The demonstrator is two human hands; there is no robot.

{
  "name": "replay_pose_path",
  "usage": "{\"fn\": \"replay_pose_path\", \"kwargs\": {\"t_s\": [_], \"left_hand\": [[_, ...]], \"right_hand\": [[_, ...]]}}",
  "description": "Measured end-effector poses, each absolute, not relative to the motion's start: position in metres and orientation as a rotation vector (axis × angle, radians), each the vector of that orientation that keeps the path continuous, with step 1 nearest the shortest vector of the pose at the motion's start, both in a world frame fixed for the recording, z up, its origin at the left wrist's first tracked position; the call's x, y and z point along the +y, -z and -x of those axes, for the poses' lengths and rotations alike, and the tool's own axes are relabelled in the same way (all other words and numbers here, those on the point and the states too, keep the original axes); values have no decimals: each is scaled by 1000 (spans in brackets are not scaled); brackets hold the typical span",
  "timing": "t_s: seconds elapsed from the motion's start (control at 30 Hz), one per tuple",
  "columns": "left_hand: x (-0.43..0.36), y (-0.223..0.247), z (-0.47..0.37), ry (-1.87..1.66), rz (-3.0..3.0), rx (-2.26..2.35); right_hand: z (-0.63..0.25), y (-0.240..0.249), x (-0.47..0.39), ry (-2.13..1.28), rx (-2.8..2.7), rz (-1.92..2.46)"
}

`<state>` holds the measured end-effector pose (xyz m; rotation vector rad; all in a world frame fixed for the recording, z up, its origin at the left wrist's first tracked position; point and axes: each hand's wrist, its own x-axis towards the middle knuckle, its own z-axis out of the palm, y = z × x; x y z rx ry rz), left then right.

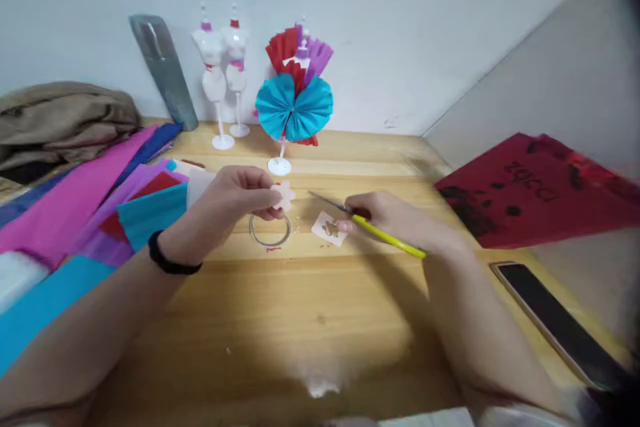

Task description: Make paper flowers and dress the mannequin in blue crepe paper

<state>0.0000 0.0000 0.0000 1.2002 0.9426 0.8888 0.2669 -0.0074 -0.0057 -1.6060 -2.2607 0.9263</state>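
Observation:
Between the thumb and fingers of my left hand, a small pale pink flower-shaped paper cutout is pinched. A dark band circles the left wrist. My right hand is closed around a pair of scissors with a yellow handle; their thin dark tip points left towards the cutout, apart from it. Below that tip lies a pale piece of paper with a cut-out shape in it, close to my right fingertips. A ring-shaped roll of tape rests on the table under my left hand.
Behind stand two white mannequins and a third dressed in blue, red and purple pleated paper. Coloured sheets, brown cloth and a grey-green bottle are left. A red bag and phone lie right.

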Motion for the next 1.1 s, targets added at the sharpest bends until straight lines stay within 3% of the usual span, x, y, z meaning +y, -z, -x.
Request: {"fn": "replay_pose_path", "kwargs": {"t_s": [0.17, 0.27, 0.7, 1.1], "left_hand": [[-6, 5, -10, -813, -1195, 961], [-9, 8, -13, -768, -1204, 957], [-15, 19, -20, -628, -1472, 988], [-15, 20, -22, -680, -1297, 948]], "right_hand": [[-237, 26, -19, -1338, -1476, 1039], [-221, 29, -27, -1437, -1429, 900], [-198, 31, -40, -1259, -1505, 996], [-194, 31, -37, -1251, -1187, 1046]]}}
